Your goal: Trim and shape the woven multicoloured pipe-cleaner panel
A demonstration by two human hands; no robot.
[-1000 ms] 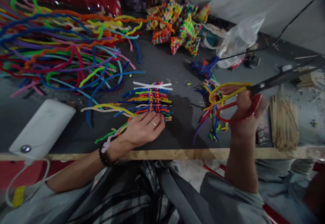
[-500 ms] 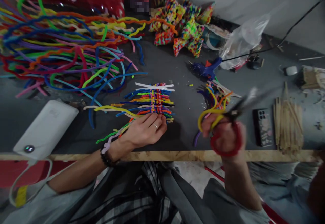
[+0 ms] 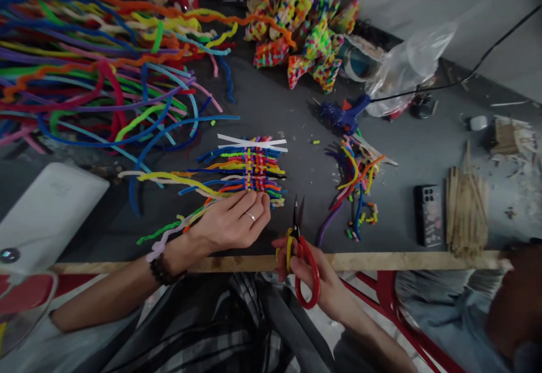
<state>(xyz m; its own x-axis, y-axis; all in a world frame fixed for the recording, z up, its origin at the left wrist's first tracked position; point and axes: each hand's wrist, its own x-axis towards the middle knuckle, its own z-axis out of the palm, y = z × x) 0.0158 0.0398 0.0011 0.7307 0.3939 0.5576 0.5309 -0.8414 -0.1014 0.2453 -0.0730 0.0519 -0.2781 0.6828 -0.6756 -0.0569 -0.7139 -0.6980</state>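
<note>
A small woven piece of multicoloured pipe cleaners (image 3: 254,164) lies flat on the dark table, its loose ends sticking out to both sides. My left hand (image 3: 232,218) rests over its near edge, fingers pinched on it; the fingertips' exact hold is hidden. Two thin white strips (image 3: 253,144) cross at the far end of the weave. To the right, my right hand (image 3: 324,274) grips scissors (image 3: 314,274) with red and yellow handles. Their blades point away from me, slightly apart, just right of the woven piece and touching nothing.
A big heap of pipe cleaners (image 3: 122,71) fills the back left. A power bank (image 3: 55,209) lies left. Colourful woven shapes (image 3: 313,40), a blue glue gun (image 3: 345,116) and cut scraps (image 3: 359,181) lie beyond. At right are a phone (image 3: 428,215), wooden sticks (image 3: 468,215) and another person's arm (image 3: 512,299).
My right hand has brought the scissors leftward and down from the scraps to near the woven piece. My left hand stays on the weave. The whole view has shifted slightly.
</note>
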